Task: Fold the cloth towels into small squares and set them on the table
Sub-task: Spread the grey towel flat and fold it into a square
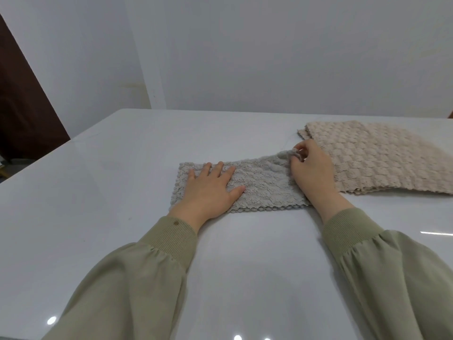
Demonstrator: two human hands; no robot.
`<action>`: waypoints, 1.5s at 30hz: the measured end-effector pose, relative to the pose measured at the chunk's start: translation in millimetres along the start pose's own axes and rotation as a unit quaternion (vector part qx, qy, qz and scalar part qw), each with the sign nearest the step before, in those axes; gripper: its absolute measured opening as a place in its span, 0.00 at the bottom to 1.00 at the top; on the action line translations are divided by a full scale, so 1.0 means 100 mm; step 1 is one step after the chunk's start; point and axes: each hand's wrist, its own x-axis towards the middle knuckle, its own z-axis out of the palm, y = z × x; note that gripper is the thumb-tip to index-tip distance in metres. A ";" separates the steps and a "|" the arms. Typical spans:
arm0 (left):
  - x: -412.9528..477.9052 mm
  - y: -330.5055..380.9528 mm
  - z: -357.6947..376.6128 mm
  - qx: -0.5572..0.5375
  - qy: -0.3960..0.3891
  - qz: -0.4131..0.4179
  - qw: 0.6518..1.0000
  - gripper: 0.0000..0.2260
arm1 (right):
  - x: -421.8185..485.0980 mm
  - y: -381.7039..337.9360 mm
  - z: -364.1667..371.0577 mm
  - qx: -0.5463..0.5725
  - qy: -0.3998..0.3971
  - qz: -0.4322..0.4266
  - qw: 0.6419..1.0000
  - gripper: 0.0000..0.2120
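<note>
A grey fluffy towel (264, 185) lies folded into a long strip on the white table (122, 168). My left hand (210, 187) lies flat on the strip's left half, fingers straight, pressing it down. My right hand (311, 168) pinches the strip's far right corner, which is lifted slightly off the table. A beige textured towel (382, 160) lies spread out to the right, touching or just behind my right hand.
The table's far edge meets a white wall (269, 57). A dark brown door or panel (22, 106) stands past the table's left corner. Bare tabletop stretches to the left and in front of the towels.
</note>
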 end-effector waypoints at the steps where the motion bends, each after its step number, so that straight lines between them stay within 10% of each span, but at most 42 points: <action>1: -0.01 0.00 0.00 -0.001 0.000 -0.001 1.000 0.30 | -0.01 -0.01 0.01 -0.014 0.007 -0.014 1.000 0.11; 11: -0.04 -0.01 -0.03 -0.086 0.081 0.010 0.993 0.32 | -0.48 -0.35 -0.07 0.067 0.033 -0.120 0.990 0.12; 18: -0.13 0.04 -0.15 -0.400 0.110 0.106 0.903 0.27 | -0.58 -0.46 -0.17 0.112 -0.026 -0.171 0.979 0.16; 30: -0.11 0.06 -0.23 -0.399 0.175 0.090 0.896 0.01 | -0.55 -0.48 -0.15 -0.021 0.006 -0.303 0.953 0.09; 36: -0.10 -0.01 -0.22 -0.379 0.220 0.062 0.897 0.06 | -0.46 -0.41 -0.27 -0.231 -0.167 -0.135 0.949 0.18; 41: -0.12 -0.03 -0.26 -0.315 0.245 0.080 0.913 0.09 | -0.39 -0.25 -0.22 0.052 -0.199 0.091 0.974 0.09; 45: -0.04 -0.17 -0.23 -0.140 0.119 0.096 0.978 0.20 | -0.39 -0.22 -0.16 0.298 -0.181 0.199 0.916 0.03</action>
